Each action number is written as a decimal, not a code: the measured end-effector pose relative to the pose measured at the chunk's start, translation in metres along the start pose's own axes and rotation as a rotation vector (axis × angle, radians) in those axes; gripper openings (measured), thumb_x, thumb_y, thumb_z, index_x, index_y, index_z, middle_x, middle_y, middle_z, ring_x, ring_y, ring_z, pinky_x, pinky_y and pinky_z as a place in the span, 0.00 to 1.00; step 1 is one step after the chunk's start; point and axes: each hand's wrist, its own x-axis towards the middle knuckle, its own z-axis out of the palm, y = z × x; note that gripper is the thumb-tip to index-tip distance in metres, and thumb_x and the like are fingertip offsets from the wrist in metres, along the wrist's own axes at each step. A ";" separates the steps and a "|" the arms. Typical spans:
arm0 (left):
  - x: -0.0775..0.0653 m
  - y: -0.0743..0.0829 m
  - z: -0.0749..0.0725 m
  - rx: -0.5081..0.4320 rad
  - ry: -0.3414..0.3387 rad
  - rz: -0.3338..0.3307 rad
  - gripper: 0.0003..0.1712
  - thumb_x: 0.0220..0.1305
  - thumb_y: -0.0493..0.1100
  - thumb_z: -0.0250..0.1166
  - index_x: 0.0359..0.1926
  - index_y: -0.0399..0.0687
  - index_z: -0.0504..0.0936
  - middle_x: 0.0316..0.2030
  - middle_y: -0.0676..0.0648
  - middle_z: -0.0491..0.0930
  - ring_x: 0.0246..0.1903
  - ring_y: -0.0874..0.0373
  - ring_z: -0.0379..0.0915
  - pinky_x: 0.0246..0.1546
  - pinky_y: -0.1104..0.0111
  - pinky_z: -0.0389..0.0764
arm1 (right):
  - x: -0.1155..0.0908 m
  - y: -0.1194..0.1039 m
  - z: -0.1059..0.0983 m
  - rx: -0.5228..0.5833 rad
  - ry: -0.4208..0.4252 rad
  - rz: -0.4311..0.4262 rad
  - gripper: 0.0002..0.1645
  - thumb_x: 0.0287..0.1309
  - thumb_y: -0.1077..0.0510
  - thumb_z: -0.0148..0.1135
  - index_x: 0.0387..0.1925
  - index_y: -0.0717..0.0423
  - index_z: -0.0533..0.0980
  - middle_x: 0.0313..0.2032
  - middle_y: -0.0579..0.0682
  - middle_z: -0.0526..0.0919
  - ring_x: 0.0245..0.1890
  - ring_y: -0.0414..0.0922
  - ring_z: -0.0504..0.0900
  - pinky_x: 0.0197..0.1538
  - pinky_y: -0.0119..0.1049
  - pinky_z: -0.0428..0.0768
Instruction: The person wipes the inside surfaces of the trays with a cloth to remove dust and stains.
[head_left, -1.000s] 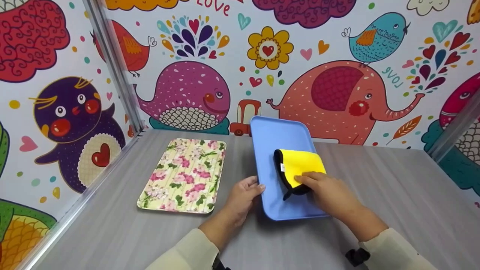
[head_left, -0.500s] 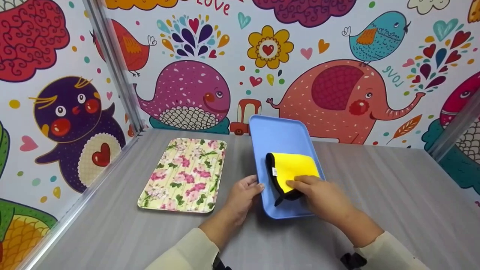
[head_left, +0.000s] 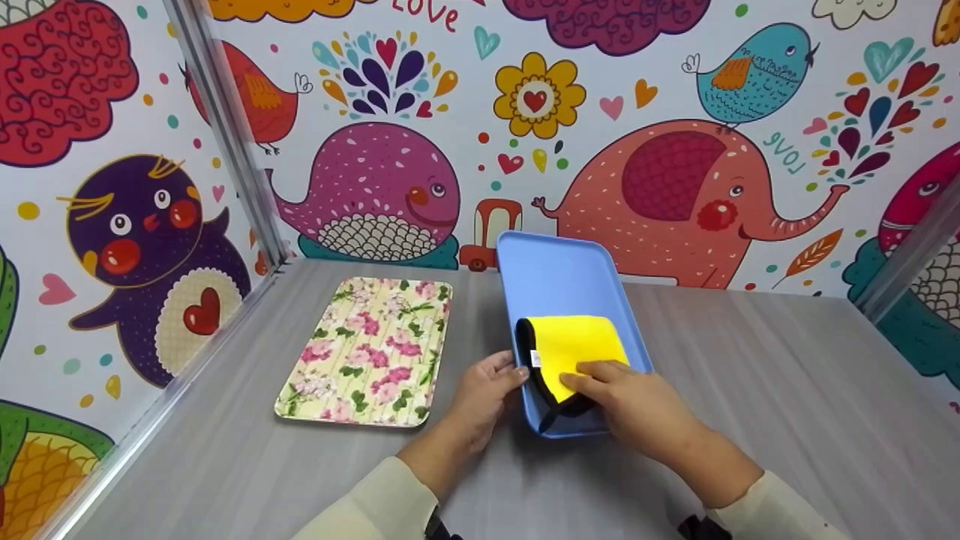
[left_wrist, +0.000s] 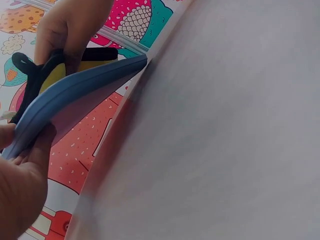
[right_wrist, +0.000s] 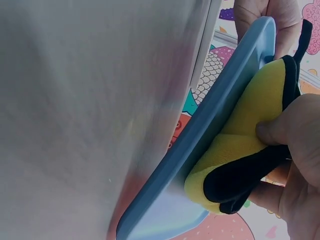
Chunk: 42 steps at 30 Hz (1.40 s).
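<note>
A blue tray (head_left: 562,281) lies on the grey table, its long side pointing away from me. My left hand (head_left: 501,375) grips its left rim, thumb on top and fingers underneath, as the left wrist view shows at the tray (left_wrist: 85,85). A yellow cloth (head_left: 574,345) with a black edge lies folded on the tray's near half. My right hand (head_left: 604,375) holds the cloth against the tray. In the right wrist view the thumb presses the yellow cloth (right_wrist: 250,125) and the fingers curl round its black fold, beside the tray's rim (right_wrist: 210,130).
A floral tray (head_left: 367,349) lies flat to the left of the blue one. Cartoon-printed walls close the table (head_left: 787,390) at the back and both sides, with metal posts (head_left: 225,127) in the corners.
My right hand has slid the yellow cloth leftward and towards me across the blue tray, up to its left rim. The left hand has kept its hold on that rim.
</note>
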 end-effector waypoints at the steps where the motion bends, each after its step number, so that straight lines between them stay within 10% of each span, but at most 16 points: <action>1: 0.000 0.000 0.000 0.009 0.004 -0.002 0.26 0.72 0.34 0.60 0.67 0.24 0.71 0.60 0.31 0.81 0.50 0.58 0.84 0.61 0.60 0.82 | 0.000 0.000 0.000 0.001 -0.002 -0.008 0.31 0.56 0.64 0.75 0.60 0.40 0.83 0.54 0.52 0.86 0.48 0.51 0.87 0.48 0.50 0.89; 15: 0.002 -0.003 0.000 0.026 0.033 0.015 0.27 0.70 0.34 0.62 0.66 0.22 0.72 0.59 0.30 0.82 0.50 0.58 0.83 0.61 0.61 0.82 | -0.011 0.023 0.004 0.024 -0.023 -0.100 0.35 0.53 0.68 0.76 0.60 0.36 0.82 0.57 0.49 0.85 0.52 0.52 0.87 0.50 0.52 0.88; 42: -0.001 -0.001 0.001 -0.012 0.007 0.030 0.27 0.73 0.34 0.59 0.67 0.21 0.69 0.59 0.29 0.82 0.52 0.54 0.84 0.57 0.61 0.84 | -0.018 0.041 -0.004 0.065 -0.111 0.130 0.30 0.58 0.71 0.70 0.60 0.44 0.84 0.57 0.52 0.85 0.54 0.55 0.84 0.56 0.54 0.85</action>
